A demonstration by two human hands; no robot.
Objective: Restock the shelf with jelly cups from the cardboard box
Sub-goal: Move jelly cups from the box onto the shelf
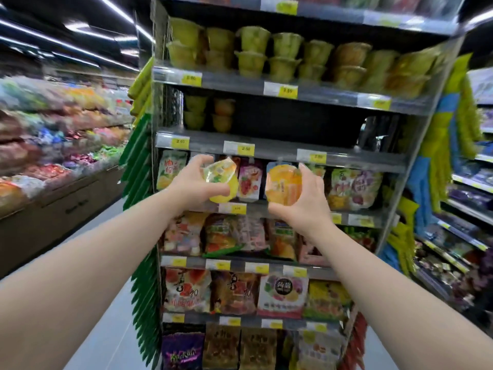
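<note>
A cup in each hand, half-empty shelf (277,146) above
My left hand (190,181) grips a yellow jelly cup (222,182); my right hand (302,200) grips an orange jelly cup (281,186); the bare stretch lies up ahead, nearer my right.

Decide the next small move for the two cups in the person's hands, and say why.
Probably lift both to the shelf just above. The left hand grips a yellow cup and the right hand an orange cup, both in front of bags, while that shelf holds only a few stacked cups at its left end, with dark bare space beside them.
</note>
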